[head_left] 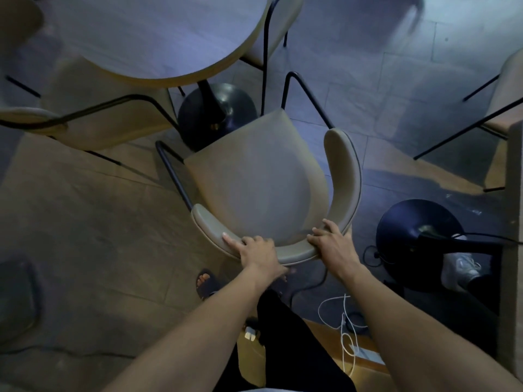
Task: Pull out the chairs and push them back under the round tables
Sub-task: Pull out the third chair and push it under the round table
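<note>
— Chair with the beige seat stands clear of the round table, only its front corner near the black pedestal base, see?

— Yes. Left hand lies over the curved backrest, fingers curled on its top edge, forefinger stretched along the pad

— And the right hand?

— Clamped on the same backrest just beside it, fingers over the inner side. Further right a second black base sits near a white cable on the floor
</note>
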`<state>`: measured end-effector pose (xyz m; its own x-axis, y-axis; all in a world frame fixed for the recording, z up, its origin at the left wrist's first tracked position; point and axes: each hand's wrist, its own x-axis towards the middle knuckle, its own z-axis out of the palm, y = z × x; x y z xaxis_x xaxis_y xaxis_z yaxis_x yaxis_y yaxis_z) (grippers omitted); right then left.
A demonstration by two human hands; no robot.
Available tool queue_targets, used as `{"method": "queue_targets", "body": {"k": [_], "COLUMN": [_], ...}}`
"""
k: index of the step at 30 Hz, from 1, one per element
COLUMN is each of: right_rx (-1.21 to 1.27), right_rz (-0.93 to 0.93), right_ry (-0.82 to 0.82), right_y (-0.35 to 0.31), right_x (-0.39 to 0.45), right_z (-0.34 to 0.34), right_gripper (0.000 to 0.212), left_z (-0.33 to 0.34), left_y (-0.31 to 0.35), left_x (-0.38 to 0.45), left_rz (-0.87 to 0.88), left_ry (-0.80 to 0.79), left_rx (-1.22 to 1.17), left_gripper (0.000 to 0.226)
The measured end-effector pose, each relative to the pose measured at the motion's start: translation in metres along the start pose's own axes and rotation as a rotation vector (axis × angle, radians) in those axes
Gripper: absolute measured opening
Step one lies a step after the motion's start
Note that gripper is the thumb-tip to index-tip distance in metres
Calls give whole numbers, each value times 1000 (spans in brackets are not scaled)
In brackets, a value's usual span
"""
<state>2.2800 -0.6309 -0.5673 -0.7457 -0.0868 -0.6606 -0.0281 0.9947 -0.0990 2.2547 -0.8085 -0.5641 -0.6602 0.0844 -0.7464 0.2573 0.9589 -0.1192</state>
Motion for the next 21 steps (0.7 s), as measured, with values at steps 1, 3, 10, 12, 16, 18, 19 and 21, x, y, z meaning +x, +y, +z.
{"method": "queue_targets", "body": {"k": [1,3,10,12,16,18,19,21], "right_rx": [-10,-22,97,156,255,291,339,416], "right_rz": [6,26,103,102,110,81,73,60], "right_ry": [18,69,254,290,337,341,326,298], "right_y": [2,6,7,5,3,7,10,21], "right_x": [6,20,61,72,91,97,98,102], "right_z": [-5,-17,-61,-72,-95,-100,-102,-103], "right_gripper": [43,40,35,31,15,10,10,11], "left_z": [-6,-17,-50,-57,-74,-79,-79,-75], "left_y": [-1,-4,-31,-40,-56,-65,-69,-77], "left_x": [4,12,46,57,75,81,81,80], "left_rz": [1,-10,-77,-75,-32,5,19,59], "left_ry": [20,59,94,135,149,149,160,202], "left_rx": [-21,-86,-304,-300,-359,-406,-423,-424], "left_gripper": [99,94,105,102,88,85,84,78]}}
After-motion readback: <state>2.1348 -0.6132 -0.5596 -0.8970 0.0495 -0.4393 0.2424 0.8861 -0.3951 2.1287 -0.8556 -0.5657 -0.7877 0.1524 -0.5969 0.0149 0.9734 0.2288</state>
